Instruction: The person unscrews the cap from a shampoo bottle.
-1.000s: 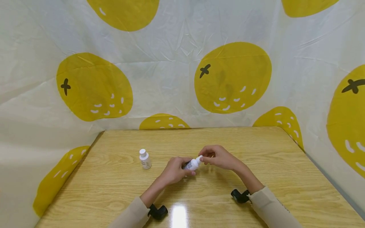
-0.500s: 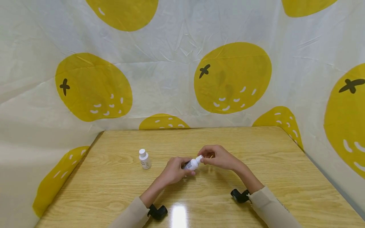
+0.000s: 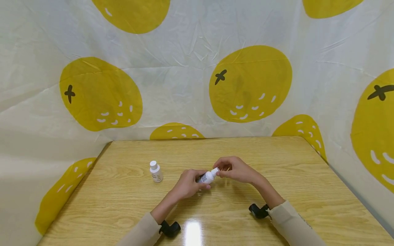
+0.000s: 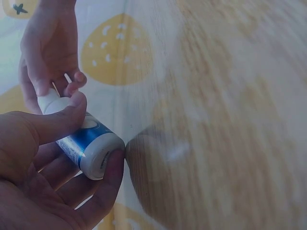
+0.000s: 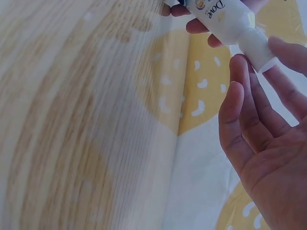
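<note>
One small white bottle (image 3: 208,177) tilts over the table (image 3: 107,198), the left hand (image 3: 187,183) gripping its body, the right hand (image 3: 237,171) pinching its cap (image 3: 215,171). The left wrist view shows a blue band (image 4: 90,136) unseen from the head; the right wrist view, clear "Dove" lettering (image 5: 214,9).

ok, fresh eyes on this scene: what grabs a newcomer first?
Probably the big yellow fruit prints on the white sheet behind the wooden table. Next, mid-table, the tilted white Dove bottle: the left hand grips its body while the right hand pinches its cap. A second white bottle stands upright left of both hands.
</note>
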`<move>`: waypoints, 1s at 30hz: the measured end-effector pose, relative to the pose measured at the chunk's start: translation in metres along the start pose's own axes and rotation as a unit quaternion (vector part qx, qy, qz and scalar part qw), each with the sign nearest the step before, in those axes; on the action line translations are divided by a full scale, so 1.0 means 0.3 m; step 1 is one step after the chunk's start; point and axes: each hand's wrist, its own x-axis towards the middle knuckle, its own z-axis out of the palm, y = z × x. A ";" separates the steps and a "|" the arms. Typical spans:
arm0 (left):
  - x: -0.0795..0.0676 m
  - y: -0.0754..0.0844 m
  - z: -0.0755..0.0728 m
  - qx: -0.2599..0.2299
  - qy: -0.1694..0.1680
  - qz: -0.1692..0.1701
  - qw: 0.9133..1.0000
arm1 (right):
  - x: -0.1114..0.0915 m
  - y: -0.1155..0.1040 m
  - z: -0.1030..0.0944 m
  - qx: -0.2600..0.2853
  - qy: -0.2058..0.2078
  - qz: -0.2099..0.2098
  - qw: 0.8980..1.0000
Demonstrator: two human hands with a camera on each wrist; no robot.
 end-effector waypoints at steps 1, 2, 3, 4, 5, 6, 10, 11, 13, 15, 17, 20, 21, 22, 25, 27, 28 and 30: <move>0.000 0.001 0.000 0.000 0.000 0.000 1.000 | 0.000 0.000 0.000 0.000 0.001 0.000 1.000; 0.000 0.001 0.000 0.000 0.000 0.000 1.000 | 0.000 -0.001 0.000 -0.002 0.002 0.000 1.000; 0.000 0.000 0.000 0.001 0.000 0.001 1.000 | 0.000 -0.001 0.000 -0.003 0.002 0.000 1.000; 0.000 0.000 0.001 0.002 0.000 0.002 1.000 | 0.000 0.000 0.001 -0.005 0.003 0.002 1.000; 0.000 -0.001 0.001 0.004 0.001 0.002 1.000 | 0.000 0.001 0.001 -0.007 0.004 0.004 1.000; 0.001 -0.001 0.002 0.005 0.002 0.002 1.000 | 0.000 0.000 0.001 -0.006 0.005 0.008 1.000; 0.001 -0.003 0.004 0.006 0.002 -0.001 1.000 | 0.001 -0.001 0.002 -0.001 0.004 0.014 1.000; 0.001 -0.003 0.004 0.006 0.002 -0.002 1.000 | 0.001 -0.001 0.002 0.000 0.004 0.013 1.000; 0.001 -0.002 0.004 0.005 0.000 -0.003 1.000 | 0.000 -0.001 0.001 0.000 0.003 0.008 1.000; 0.002 -0.002 0.004 0.005 -0.001 -0.003 1.000 | -0.001 0.001 0.001 -0.004 0.003 0.006 1.000; 0.001 -0.001 0.004 0.005 -0.001 -0.002 1.000 | -0.002 0.001 0.001 -0.006 0.002 0.005 1.000; 0.000 -0.001 0.004 0.005 0.000 -0.002 1.000 | -0.001 0.000 0.002 -0.004 0.001 0.009 1.000; 0.000 -0.001 0.004 0.005 0.000 -0.002 1.000 | -0.001 0.000 0.002 -0.001 0.000 0.010 1.000; 0.000 0.000 0.004 0.005 0.000 -0.002 1.000 | 0.000 0.000 0.002 0.001 -0.001 0.010 1.000; 0.000 0.001 0.003 0.003 -0.002 -0.003 1.000 | 0.001 0.000 0.003 0.005 -0.003 0.008 1.000; 0.000 0.002 0.002 0.003 -0.002 -0.003 1.000 | 0.000 0.001 0.003 0.004 -0.004 0.004 1.000; 0.000 0.002 0.002 0.004 -0.003 -0.002 1.000 | 0.000 0.002 0.003 0.004 -0.004 0.002 1.000; 0.000 0.002 0.002 0.008 -0.002 -0.001 1.000 | -0.001 0.004 0.003 0.003 -0.004 0.002 1.000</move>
